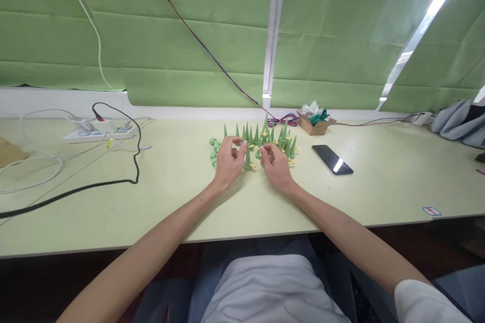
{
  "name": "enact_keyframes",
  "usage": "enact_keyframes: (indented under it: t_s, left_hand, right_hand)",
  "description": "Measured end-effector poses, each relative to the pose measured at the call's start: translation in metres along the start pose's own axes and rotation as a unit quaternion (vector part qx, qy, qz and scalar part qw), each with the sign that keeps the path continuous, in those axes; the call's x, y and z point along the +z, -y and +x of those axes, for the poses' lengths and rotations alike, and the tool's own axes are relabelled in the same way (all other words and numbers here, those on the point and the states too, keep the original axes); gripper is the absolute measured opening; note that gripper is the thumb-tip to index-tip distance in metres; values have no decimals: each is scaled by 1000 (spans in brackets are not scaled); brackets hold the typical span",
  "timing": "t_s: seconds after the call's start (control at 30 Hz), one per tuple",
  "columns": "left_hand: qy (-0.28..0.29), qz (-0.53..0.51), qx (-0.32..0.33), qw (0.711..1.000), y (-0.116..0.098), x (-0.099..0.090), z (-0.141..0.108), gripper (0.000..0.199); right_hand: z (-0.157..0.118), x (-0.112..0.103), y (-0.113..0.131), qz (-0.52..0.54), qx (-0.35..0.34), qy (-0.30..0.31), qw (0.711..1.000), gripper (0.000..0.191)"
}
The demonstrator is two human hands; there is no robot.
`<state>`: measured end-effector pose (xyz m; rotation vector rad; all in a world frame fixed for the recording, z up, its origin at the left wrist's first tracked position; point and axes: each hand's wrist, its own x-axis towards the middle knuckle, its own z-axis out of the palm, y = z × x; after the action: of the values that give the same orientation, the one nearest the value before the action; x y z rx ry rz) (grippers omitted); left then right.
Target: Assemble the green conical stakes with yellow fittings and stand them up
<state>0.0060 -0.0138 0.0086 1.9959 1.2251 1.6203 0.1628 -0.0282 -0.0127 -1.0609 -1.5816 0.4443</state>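
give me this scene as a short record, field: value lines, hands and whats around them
left hand: left hand with fingers at a green cone
right hand: right hand beside the same cone, fingers curled
cluster: upright green cones behind the hands
loose parts: green caps left of the cluster
surface: pale green table
right side: phone, cardboard box
left side: power strip, black cable

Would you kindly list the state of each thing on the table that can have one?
green cones: mostly upright, clustered
left hand: fingers at a cone, grip unclear
right hand: fingers curled at the cluster
phone: flat, screen dark
cardboard box: open, filled
power strip: cables plugged in
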Motion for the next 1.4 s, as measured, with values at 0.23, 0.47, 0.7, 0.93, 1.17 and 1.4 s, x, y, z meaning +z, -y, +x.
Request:
enact_keyframes:
  t_s: [0.23,0.47,0.7,0.93,1.17,1.4]
  left_hand:
    - [61,35,-41,997,3,2,-1,34]
    - [197,77,-28,977,10,6,-3,23]
    - [188,81,-27,978,17,4,2,24]
    - [119,27,-62,991,15,1,6,19]
    - [97,12,-81,992,14,2,5,22]
    - [107,-2,-61,992,15,3,3,21]
  right_hand:
    - [1,-1,2,-45,11,23,999,19]
    - [2,0,-6,-93,0,11,996,11]
    - [2,1,-3,-104,11,36,994,9]
    - [0,2,2,-85,-6,73,994,6]
    - [0,1,2,-75,-8,75,994,7]
    - [0,1,3,-66,-7,94,993,12]
